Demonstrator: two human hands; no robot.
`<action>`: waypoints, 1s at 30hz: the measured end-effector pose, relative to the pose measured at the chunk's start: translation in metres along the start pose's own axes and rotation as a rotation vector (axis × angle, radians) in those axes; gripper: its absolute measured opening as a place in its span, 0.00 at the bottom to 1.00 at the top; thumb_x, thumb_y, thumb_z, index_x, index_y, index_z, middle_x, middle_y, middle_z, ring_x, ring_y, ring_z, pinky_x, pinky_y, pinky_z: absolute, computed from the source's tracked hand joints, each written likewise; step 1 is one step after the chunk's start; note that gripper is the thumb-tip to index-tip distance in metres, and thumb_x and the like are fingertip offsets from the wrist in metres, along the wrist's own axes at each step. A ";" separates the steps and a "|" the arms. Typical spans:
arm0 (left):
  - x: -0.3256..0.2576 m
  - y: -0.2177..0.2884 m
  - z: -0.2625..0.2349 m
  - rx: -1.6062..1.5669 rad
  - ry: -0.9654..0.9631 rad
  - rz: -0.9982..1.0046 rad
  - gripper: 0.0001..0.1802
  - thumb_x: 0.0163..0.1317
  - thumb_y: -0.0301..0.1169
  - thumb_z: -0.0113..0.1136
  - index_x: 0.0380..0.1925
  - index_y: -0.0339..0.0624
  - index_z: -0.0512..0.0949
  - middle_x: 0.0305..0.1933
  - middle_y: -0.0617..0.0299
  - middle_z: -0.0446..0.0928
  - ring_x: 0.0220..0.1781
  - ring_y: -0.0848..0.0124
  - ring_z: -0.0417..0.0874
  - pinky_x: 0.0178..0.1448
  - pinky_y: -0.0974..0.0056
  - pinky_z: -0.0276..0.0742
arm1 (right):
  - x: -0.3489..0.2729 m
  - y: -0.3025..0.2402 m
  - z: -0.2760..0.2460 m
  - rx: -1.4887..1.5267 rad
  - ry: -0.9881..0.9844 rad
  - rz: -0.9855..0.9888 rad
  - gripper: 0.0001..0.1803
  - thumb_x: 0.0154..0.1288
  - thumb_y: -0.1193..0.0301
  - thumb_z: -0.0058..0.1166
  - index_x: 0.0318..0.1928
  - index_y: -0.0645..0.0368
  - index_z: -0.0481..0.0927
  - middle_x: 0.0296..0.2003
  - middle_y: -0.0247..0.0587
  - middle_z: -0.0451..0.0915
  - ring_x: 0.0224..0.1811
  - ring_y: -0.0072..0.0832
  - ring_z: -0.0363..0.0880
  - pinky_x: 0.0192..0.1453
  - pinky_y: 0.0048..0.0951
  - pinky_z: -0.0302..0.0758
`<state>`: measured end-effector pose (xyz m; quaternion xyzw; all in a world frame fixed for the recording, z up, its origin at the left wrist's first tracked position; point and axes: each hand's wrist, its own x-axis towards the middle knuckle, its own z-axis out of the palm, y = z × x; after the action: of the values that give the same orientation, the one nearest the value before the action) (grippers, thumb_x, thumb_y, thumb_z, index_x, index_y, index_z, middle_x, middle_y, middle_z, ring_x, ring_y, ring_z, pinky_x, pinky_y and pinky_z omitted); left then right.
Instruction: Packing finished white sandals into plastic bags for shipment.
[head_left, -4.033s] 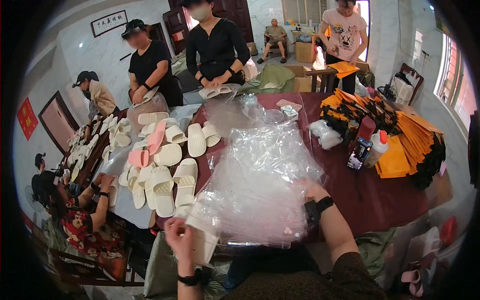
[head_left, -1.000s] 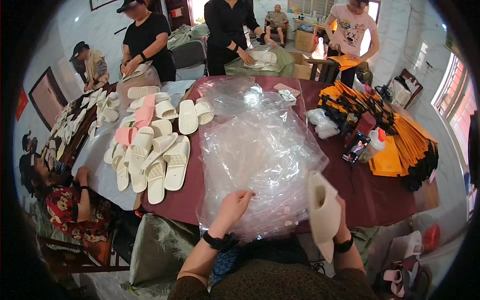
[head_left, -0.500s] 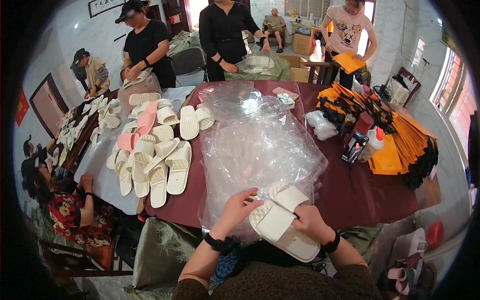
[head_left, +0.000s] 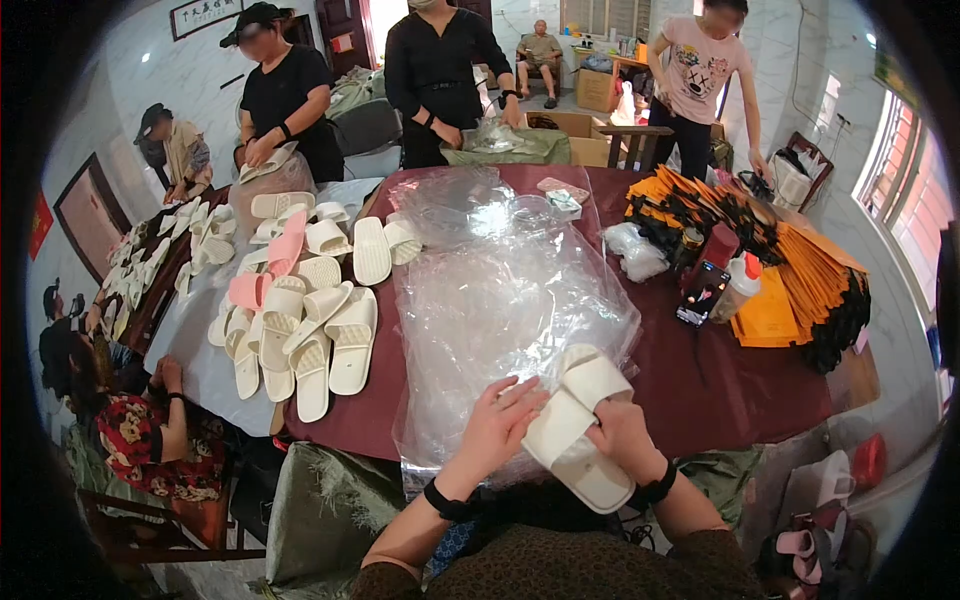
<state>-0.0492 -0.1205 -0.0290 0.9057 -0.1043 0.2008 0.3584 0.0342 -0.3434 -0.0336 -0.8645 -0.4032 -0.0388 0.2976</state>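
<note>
A pair of cream slides (head_left: 560, 430) is held together, tilted, over the near edge of the table, one lapping over the other. My right hand (head_left: 626, 438) is closed around their straps from the right side. Beside their left edge, my left hand (head_left: 498, 428) has its fingers stretched out over the plastic; whether its fingertips touch the slide or the film I cannot tell. Clear plastic bags (head_left: 500, 310) lie in a flat, shiny stack under and beyond my hands.
Cream and pink slides (head_left: 352, 335) are heaped to the left. On the right stand a phone (head_left: 703, 295), a bottle (head_left: 738, 290) and orange packets (head_left: 800, 275) with black parts. The maroon tablecloth (head_left: 690, 400) covers the table. Co-workers (head_left: 440, 80) stand across it.
The pair of slides has turned more upright and moved slightly right in my right hand. My left hand has spread its fingers and shifted slightly. A co-worker at the far right has lowered an orange packet.
</note>
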 end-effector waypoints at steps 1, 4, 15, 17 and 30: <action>-0.001 0.001 0.000 0.002 0.002 0.000 0.19 0.64 0.27 0.54 0.55 0.45 0.79 0.64 0.57 0.74 0.67 0.55 0.68 0.69 0.55 0.63 | 0.003 0.001 -0.001 -0.036 0.114 -0.005 0.11 0.50 0.67 0.57 0.27 0.63 0.77 0.24 0.51 0.78 0.28 0.52 0.78 0.32 0.46 0.74; -0.005 0.002 -0.001 -0.182 0.031 -0.020 0.20 0.64 0.26 0.52 0.56 0.46 0.79 0.66 0.57 0.72 0.71 0.55 0.64 0.73 0.54 0.58 | 0.003 -0.009 -0.002 -0.054 0.004 -0.136 0.12 0.50 0.66 0.58 0.28 0.64 0.78 0.30 0.53 0.79 0.35 0.52 0.78 0.42 0.47 0.73; -0.022 -0.027 0.010 -0.398 0.258 -0.243 0.24 0.64 0.27 0.52 0.62 0.39 0.70 0.63 0.46 0.72 0.66 0.52 0.71 0.67 0.60 0.67 | 0.009 -0.001 0.010 -0.095 0.132 0.053 0.12 0.51 0.64 0.57 0.26 0.62 0.77 0.26 0.52 0.78 0.30 0.51 0.77 0.34 0.48 0.73; -0.024 -0.030 0.008 -0.415 0.185 -0.308 0.26 0.63 0.28 0.54 0.63 0.39 0.69 0.61 0.46 0.73 0.61 0.54 0.74 0.65 0.60 0.69 | 0.010 0.005 0.010 -0.101 0.119 0.051 0.12 0.51 0.65 0.57 0.26 0.62 0.77 0.26 0.52 0.78 0.31 0.51 0.77 0.34 0.48 0.73; -0.011 -0.052 0.028 -0.291 0.344 -0.270 0.13 0.64 0.21 0.48 0.45 0.39 0.79 0.38 0.52 0.79 0.43 0.61 0.82 0.48 0.63 0.76 | -0.003 -0.019 0.021 -0.219 -0.037 -0.127 0.11 0.49 0.66 0.61 0.26 0.61 0.78 0.29 0.52 0.78 0.35 0.49 0.77 0.41 0.46 0.72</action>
<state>-0.0337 -0.1016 -0.0838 0.8028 0.0522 0.2853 0.5209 0.0149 -0.3246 -0.0423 -0.8652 -0.4556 -0.0854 0.1911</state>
